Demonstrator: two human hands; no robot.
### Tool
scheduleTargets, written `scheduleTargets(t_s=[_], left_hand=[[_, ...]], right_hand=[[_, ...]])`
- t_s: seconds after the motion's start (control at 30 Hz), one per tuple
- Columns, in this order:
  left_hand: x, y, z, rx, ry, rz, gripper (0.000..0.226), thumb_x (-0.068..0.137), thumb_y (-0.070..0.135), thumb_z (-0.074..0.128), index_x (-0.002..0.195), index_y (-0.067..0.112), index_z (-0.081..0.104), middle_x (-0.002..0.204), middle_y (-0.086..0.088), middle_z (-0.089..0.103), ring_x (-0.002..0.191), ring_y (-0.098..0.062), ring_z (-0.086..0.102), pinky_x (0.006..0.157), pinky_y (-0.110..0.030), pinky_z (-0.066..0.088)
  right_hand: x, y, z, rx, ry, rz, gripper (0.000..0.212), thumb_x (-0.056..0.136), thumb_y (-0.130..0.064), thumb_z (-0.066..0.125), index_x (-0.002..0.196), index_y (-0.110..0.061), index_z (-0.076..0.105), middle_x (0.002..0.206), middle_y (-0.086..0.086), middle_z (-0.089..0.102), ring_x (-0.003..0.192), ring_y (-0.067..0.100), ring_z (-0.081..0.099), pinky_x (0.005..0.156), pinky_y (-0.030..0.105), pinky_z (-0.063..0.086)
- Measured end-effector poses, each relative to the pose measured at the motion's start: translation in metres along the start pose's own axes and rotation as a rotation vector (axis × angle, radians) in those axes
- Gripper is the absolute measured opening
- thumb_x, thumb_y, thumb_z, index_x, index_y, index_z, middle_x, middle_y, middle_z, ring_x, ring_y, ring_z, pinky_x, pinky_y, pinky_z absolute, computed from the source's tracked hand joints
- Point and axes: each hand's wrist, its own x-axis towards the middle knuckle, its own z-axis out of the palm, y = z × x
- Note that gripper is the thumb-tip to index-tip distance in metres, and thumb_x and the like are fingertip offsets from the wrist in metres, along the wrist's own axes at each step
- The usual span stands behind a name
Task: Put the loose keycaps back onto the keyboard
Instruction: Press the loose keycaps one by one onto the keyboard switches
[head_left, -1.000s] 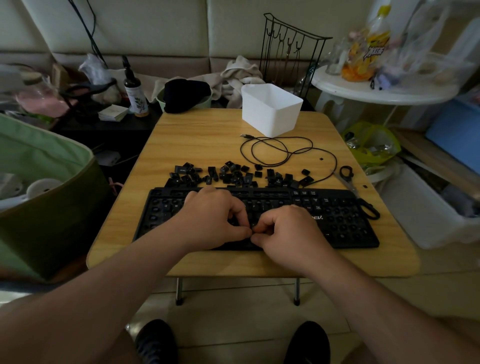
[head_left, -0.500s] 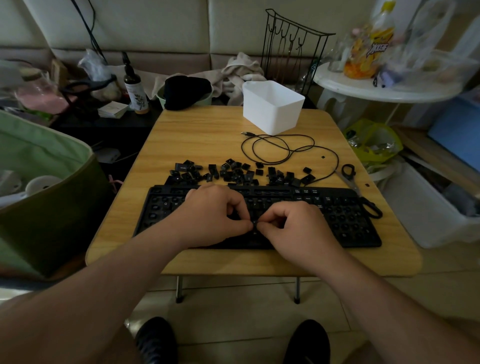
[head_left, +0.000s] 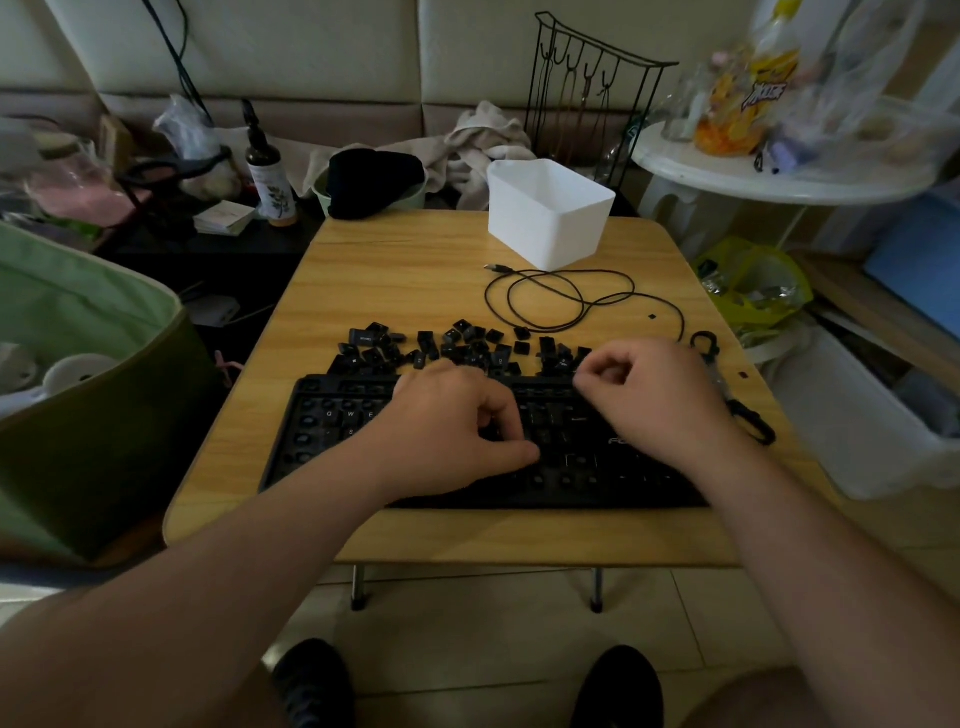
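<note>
Black plastic and pale wood fill the middle of the view: a flat black keyboard lies across the near half of a small light-wood folding table, many of its sockets bare, with a few lettered caps seated at its left end. Just beyond its far edge, a scattered row of loose black keycaps rests on the tabletop. The left hand rests on the middle of the keyboard, fingers curled down onto the keys and thumb pressed flat against them; whether it pinches anything cannot be told. The right hand hovers over the keyboard's far right edge beside the row of caps, thumb and forefinger drawn together; whether a cap sits between them is unclear. Both hands and forearms hide much of the keyboard's centre and right side. Behind the caps, a thin black cable lies in loose loops, its plug pointing at a white rectangular plastic bin farther back. Black-handled scissors lie at the table's right edge, partly behind the right hand. A round white side table stands to the right, and a green fabric bag to the left.
</note>
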Motion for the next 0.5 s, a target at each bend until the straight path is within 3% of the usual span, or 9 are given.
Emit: scheduleTargets(t_s=[0.1, 0.23, 0.4, 0.5], left_hand=[[0.013, -0.001, -0.003, -0.053, 0.085, 0.017, 0.024, 0.083, 0.061, 0.072, 0.075, 0.039, 0.069, 0.077, 0.015, 0.063, 0.089, -0.002, 0.054, 0.093, -0.047, 0.051], [0.029, -0.006, -0.001, -0.081, 0.152, 0.024, 0.018, 0.087, 0.051, 0.075, 0.078, 0.035, 0.073, 0.075, 0.012, 0.064, 0.086, -0.001, 0.055, 0.092, -0.042, 0.050], [0.039, -0.008, 0.004, -0.102, 0.167, 0.026, 0.014, 0.087, 0.051, 0.074, 0.082, 0.037, 0.073, 0.074, 0.013, 0.064, 0.083, 0.000, 0.057, 0.083, -0.031, 0.046], [0.043, -0.007, 0.006, -0.135, 0.171, 0.019, 0.011, 0.088, 0.047, 0.074, 0.085, 0.037, 0.075, 0.074, 0.012, 0.066, 0.077, -0.004, 0.060, 0.072, -0.026, 0.044]], right_hand=[[0.025, 0.019, -0.004, -0.106, 0.034, 0.029, 0.020, 0.090, -0.044, 0.073, 0.106, -0.034, 0.078, 0.087, -0.015, 0.063, 0.081, 0.008, 0.058, 0.063, 0.025, 0.042], [0.041, 0.023, 0.003, -0.194, -0.072, 0.053, 0.033, 0.090, -0.056, 0.069, 0.119, -0.040, 0.073, 0.110, -0.006, 0.065, 0.095, 0.014, 0.055, 0.071, 0.028, 0.041], [0.049, 0.028, 0.009, -0.066, -0.084, 0.064, 0.021, 0.090, -0.046, 0.075, 0.108, -0.036, 0.076, 0.104, -0.014, 0.069, 0.094, 0.008, 0.060, 0.064, 0.020, 0.037], [0.052, 0.029, 0.010, 0.027, -0.045, 0.064, 0.033, 0.084, -0.042, 0.082, 0.115, -0.036, 0.072, 0.095, -0.017, 0.071, 0.087, 0.001, 0.063, 0.065, 0.021, 0.041]])
